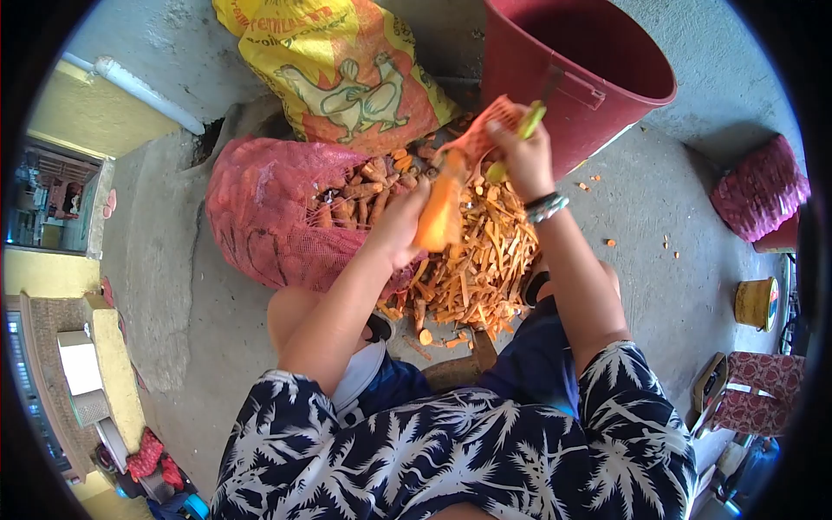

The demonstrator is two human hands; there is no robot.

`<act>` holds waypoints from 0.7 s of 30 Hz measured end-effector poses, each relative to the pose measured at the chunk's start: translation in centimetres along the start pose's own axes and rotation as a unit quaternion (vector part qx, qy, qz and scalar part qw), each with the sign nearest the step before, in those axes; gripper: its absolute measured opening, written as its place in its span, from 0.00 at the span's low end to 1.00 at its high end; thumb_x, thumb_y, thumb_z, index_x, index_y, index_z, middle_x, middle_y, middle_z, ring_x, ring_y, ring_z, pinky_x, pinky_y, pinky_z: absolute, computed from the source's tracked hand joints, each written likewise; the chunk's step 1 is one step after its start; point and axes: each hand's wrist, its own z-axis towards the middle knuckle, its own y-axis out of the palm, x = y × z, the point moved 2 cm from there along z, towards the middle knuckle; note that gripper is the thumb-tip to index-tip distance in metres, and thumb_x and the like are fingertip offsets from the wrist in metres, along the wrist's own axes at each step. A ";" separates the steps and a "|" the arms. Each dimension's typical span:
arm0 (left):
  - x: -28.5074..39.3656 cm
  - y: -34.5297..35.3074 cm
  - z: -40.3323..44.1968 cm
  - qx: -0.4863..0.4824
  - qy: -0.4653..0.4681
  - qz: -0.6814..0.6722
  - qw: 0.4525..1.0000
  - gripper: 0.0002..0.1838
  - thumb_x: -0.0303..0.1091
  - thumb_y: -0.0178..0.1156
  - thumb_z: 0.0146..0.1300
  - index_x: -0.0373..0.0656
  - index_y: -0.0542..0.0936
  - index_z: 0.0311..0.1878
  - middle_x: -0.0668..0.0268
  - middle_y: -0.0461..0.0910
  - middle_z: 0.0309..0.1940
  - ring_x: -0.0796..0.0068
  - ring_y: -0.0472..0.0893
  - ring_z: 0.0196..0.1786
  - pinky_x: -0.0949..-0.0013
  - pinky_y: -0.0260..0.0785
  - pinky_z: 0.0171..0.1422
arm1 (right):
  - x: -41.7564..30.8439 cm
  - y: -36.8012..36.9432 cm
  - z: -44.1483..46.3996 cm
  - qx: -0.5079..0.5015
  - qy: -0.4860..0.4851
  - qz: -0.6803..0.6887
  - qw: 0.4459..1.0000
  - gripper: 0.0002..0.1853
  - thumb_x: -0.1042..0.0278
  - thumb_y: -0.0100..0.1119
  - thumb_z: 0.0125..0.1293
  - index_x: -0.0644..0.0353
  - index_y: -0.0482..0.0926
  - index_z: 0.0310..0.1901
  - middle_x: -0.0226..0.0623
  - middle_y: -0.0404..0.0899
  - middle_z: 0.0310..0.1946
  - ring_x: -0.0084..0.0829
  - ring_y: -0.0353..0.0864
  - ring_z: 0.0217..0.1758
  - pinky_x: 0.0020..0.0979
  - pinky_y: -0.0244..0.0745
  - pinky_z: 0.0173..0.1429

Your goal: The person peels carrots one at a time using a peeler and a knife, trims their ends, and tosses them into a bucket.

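Observation:
My left hand is closed around a thick, partly peeled carrot, blurred by motion, bright orange at its near end and browner at the top. My right hand grips a peeler with a yellow-green handle; its blade cannot be made out. An orange perforated piece shows beside the right fingers, and I cannot tell whether they touch it. Beneath both hands lies a heap of orange peelings. Unpeeled carrots spill from the mouth of a pink mesh sack on the left.
A yellow printed sack stands behind the mesh sack. At the back right is a large red bin. Small carrot bits dot the concrete floor. Another filled mesh sack and a yellow bucket stand far right.

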 end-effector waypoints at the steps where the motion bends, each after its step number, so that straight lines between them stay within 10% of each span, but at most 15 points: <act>1: 0.0 0.3 -0.5 -0.031 -0.037 0.013 0.999 0.24 0.53 0.39 0.68 0.41 0.69 0.53 0.62 0.76 0.27 0.72 0.78 0.32 0.69 0.73 0.35 | 0.7 -1.8 2.1 0.040 -0.042 0.044 0.997 0.13 0.77 0.59 0.57 0.63 0.72 0.44 0.30 0.77 0.29 0.17 0.73 0.23 0.18 0.68 0.24; 5: 0.5 -1.2 -0.2 -0.112 -0.007 -0.049 0.992 0.25 0.54 0.41 0.67 0.42 0.67 0.55 0.60 0.75 0.40 0.70 0.78 0.40 0.68 0.73 0.41 | 0.1 -4.7 2.3 0.177 -0.004 0.012 0.984 0.11 0.75 0.59 0.58 0.61 0.71 0.42 0.29 0.77 0.29 0.16 0.72 0.23 0.18 0.68 0.24; 9: 0.2 -1.9 1.7 0.056 -0.004 -0.170 0.984 0.20 0.49 0.39 0.69 0.44 0.70 0.50 0.65 0.75 0.36 0.73 0.77 0.33 0.70 0.71 0.35 | -0.8 1.2 -4.9 0.027 0.014 0.007 1.000 0.15 0.75 0.59 0.59 0.63 0.68 0.47 0.31 0.76 0.33 0.18 0.75 0.28 0.19 0.70 0.28; 15: -0.5 -1.4 1.5 0.037 0.037 -0.148 0.988 0.20 0.46 0.36 0.71 0.40 0.70 0.49 0.63 0.75 0.37 0.74 0.76 0.35 0.68 0.70 0.37 | 0.5 2.0 -4.3 -0.033 -0.008 -0.013 0.999 0.17 0.75 0.61 0.56 0.62 0.70 0.48 0.33 0.77 0.33 0.20 0.76 0.29 0.20 0.73 0.30; 21: 0.0 -1.0 -0.5 -0.175 -0.060 -0.115 0.976 0.21 0.48 0.38 0.70 0.41 0.69 0.52 0.62 0.76 0.36 0.73 0.77 0.34 0.68 0.72 0.39 | -0.3 -5.2 3.3 0.156 -0.039 0.040 0.986 0.06 0.74 0.58 0.59 0.59 0.72 0.38 0.27 0.75 0.24 0.15 0.69 0.17 0.16 0.65 0.20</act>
